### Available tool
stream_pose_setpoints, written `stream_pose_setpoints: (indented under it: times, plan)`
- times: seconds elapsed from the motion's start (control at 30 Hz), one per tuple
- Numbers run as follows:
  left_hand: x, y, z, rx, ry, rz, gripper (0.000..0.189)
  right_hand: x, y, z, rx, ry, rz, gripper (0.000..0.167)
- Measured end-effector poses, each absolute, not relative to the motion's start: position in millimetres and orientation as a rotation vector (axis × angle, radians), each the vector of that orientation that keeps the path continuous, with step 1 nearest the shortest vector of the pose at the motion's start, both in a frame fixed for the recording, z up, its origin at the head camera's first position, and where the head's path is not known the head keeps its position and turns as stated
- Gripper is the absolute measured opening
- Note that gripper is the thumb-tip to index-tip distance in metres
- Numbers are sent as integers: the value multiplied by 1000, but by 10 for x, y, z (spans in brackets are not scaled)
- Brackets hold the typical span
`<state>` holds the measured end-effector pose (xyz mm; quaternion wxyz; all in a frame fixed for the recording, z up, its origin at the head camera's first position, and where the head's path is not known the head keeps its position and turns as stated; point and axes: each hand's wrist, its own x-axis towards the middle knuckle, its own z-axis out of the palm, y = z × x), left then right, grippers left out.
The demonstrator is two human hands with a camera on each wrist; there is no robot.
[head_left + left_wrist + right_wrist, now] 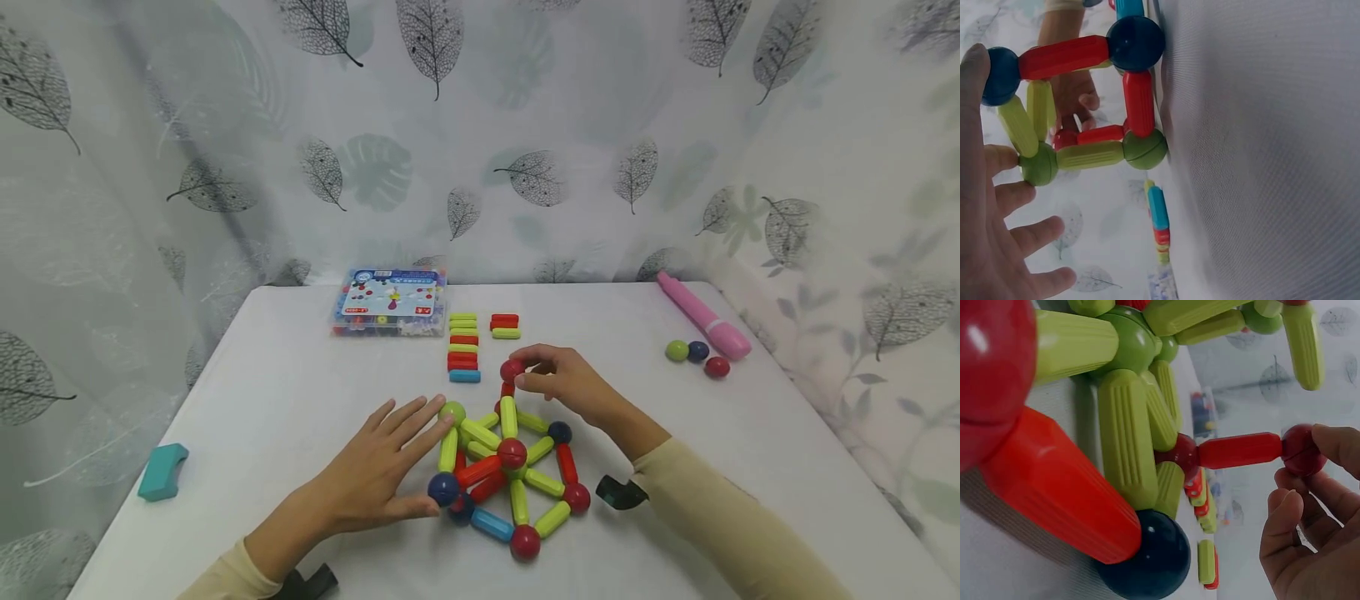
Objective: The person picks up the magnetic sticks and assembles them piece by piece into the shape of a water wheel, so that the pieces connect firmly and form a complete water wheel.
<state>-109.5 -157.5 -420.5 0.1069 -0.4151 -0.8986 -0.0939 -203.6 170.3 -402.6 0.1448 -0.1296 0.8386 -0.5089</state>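
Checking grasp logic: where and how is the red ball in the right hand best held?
Probably by its sides, coming from the right, pinching across the line of the red rod. The red ball is round and tops that upright rod, its only visible attachment, so its sides stand clear; the right hand pinches it there.

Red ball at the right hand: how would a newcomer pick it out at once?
On the white table, find the frame of sticks and balls. At its far side, the right hand pinches the red ball atop an upright red stick. Unlike the frame's other red balls, this one is in a hand's grip.
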Motion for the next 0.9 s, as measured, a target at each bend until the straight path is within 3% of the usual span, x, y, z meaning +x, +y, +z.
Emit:
stream_pose_setpoints:
  times: [0.63,0.9]
  plan:
    - [-1113,-1580,-4194,-1213,-2665,-324,91,-1910,1813,-4057,-500,2457,-1263,57]
    - [-1135,-1559,-4190,-1214,-2678,-351,90,-1945,1757,-4188,-487,2455,-1113,44]
